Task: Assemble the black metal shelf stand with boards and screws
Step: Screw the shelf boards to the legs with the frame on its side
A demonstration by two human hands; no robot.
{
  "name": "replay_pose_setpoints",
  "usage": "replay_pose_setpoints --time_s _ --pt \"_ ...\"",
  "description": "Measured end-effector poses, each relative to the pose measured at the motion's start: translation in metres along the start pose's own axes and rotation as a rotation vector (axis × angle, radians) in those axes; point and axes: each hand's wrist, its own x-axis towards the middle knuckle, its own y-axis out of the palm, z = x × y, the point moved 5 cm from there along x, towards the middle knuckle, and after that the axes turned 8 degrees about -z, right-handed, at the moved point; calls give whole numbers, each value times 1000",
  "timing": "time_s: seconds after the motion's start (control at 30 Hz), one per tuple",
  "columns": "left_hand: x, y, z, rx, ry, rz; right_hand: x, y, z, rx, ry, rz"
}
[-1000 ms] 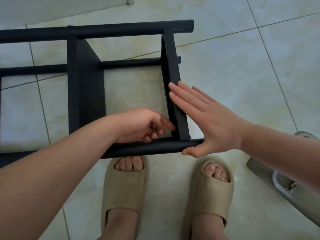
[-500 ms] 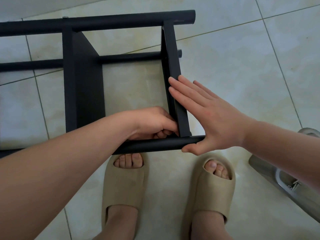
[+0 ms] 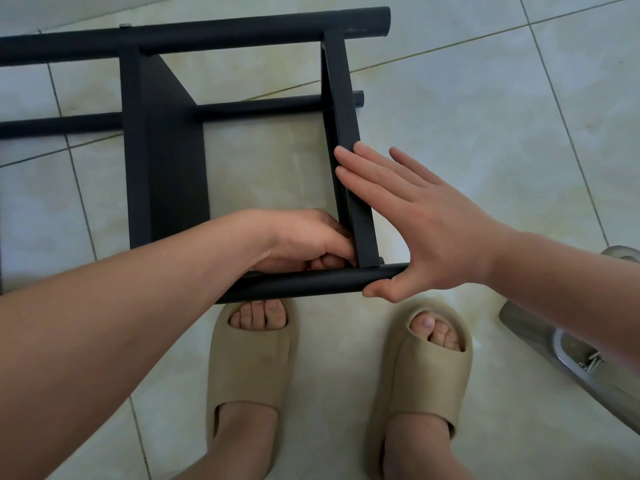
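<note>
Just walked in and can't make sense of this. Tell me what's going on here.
A person in beige slippers stands over a black metal shelf frame lying on the tiled floor. The right hand, fingers straight, presses flat against the end board, with its thumb at the near tube. The left hand is curled into the inside corner where that board meets the tube; anything it holds there is hidden. It looks like that joint is being fastened.

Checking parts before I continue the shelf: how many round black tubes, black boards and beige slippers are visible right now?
round black tubes: 3
black boards: 2
beige slippers: 2
Total: 7
</note>
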Motion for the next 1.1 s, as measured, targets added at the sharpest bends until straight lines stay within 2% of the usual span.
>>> replay_pose_setpoints --time_s 0.23,0.37,0.47,0.67,0.77,1.0,1.1 --pt "2 -1 1 -49 -71 60 0 -1 1 40 10 3" --pt "1 -3 6 -247 -103 9 -1 -1 2 42 20 22" --pt "0 -9 9 -290 -71 -35 -1 0 3 44 32 41" --pt "-4 -20 10 -329 -40 -11 -1 -2 4 48 43 51" --pt "-4 -19 5 -311 -8 -4 -1 -1 4 46 40 54" --pt "3 -25 4 -100 53 -169 -1 -1 4 52 34 48" --pt "4 -26 4 -109 69 -177 -1 -1 4 52 38 54"
